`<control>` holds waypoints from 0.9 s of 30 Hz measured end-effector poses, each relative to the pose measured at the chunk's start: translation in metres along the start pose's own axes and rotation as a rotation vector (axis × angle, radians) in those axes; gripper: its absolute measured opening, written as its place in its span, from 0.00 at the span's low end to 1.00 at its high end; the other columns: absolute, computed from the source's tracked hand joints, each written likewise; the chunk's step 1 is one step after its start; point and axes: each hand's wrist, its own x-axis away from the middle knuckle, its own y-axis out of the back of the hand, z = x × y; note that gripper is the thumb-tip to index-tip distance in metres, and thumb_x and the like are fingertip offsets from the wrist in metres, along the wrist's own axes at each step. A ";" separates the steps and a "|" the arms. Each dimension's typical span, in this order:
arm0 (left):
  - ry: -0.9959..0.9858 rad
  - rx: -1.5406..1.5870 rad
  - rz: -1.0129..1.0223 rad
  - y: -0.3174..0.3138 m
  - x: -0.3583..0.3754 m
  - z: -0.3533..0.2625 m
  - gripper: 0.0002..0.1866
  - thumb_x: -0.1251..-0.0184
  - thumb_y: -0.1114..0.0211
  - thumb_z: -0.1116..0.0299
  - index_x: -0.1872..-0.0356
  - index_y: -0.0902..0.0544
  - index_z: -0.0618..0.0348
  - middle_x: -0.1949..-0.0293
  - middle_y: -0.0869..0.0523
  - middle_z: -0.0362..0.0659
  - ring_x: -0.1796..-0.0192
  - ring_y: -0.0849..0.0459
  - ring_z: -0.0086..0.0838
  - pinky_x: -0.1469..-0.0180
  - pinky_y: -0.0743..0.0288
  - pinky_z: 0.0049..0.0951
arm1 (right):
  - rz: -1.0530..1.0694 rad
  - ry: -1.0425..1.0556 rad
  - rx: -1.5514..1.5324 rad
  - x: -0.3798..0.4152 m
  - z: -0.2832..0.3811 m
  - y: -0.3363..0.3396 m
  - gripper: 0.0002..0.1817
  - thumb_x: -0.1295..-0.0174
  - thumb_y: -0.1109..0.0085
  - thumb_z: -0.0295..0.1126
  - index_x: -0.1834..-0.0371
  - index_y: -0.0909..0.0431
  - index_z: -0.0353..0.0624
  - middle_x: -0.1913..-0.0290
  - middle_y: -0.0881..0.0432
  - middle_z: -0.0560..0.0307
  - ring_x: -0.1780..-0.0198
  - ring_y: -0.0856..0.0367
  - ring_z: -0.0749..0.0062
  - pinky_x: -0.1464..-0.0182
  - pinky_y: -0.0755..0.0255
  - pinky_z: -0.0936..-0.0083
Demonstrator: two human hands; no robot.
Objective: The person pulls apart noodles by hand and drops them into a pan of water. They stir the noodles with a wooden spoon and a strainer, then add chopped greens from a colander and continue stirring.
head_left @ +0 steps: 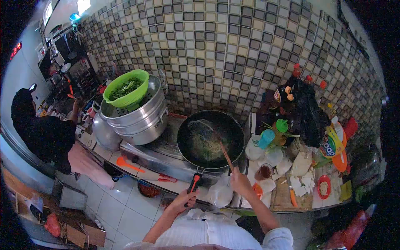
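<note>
My left hand is wrapped round the black-and-red handle of a dark wok on the stove. Inside the wok lies a small heap of pale, thin shreds with some green bits. In my right hand is a spatula with a brown wooden handle. It slants over the wok's right rim, its thin metal head inside above the food. A clear plastic bag with pale contents sits at the counter edge between my hands.
Left of the wok stands a large metal steamer carrying a green basket of leafy greens. An orange ladle lies on the front ledge. Bottles, a knife and a cutting board crowd the right counter. Another person works at far left.
</note>
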 end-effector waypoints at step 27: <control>-0.001 -0.004 -0.041 -0.012 0.008 -0.006 0.13 0.42 0.37 0.63 0.72 0.35 0.49 0.84 0.38 0.27 0.86 0.42 0.10 0.86 0.51 0.14 | -0.170 0.045 0.138 0.045 0.037 0.066 0.18 0.39 0.56 0.43 0.54 0.36 0.41 0.76 0.24 0.36 0.71 0.24 0.40 0.69 0.31 0.49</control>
